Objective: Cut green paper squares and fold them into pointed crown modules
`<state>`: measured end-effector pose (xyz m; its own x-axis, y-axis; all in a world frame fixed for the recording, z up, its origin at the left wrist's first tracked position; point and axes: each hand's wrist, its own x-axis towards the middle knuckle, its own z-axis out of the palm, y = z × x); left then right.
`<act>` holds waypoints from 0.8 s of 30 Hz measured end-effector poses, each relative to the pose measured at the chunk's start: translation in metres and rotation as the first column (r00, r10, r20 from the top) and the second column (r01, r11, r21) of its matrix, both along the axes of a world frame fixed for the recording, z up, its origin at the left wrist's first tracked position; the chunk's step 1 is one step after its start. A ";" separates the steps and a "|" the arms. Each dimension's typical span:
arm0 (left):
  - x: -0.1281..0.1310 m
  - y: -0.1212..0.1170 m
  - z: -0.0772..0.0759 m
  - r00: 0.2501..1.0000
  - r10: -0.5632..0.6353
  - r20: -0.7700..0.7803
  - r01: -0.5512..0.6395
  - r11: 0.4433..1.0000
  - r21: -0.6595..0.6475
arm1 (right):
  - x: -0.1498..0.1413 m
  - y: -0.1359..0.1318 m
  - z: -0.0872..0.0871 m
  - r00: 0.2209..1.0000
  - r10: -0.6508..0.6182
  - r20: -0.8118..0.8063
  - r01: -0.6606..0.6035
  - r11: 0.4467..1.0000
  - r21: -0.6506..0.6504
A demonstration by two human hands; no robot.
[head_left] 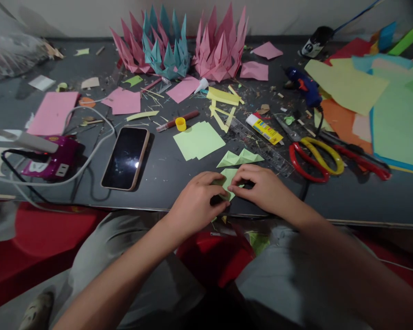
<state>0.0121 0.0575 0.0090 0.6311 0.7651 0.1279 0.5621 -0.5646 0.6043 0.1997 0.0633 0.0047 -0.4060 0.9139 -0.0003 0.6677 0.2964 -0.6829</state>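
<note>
"Where's the paper sitting?"

"The small green piece is resting between the two hands, near the front edge of the dark table. The left hand is gripping its left side with curled fingers, and the right hand is pinching its right side, thumb and finger close together."

"What might be going wrong there?"

"If one pinch is slipping, I'd say the fold could be coming out crooked. And with the edge so near, a loose piece could be dropping toward the lap."

"Anything else?"

"Two folded green pieces are lying just beyond the fingers; a careless knuckle could be flattening them. Farther right, the scissors are lying with their handles toward the person, so a swinging forearm might be catching them."

"What aren't you seeing?"

"The fingers are covering both sides of the piece, so I can't tell its folds. A glue stick is lying over part of the clear ruler, whose markings are too faint to read. On the far left, the plastic bag is being cut off by the border of the view."
</note>
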 end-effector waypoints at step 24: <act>0.008 -0.029 0.011 0.916 -0.069 -0.394 0.205 0.927 0.315 | 0.026 0.007 0.002 0.999 0.031 -0.015 -0.032 0.997 -0.064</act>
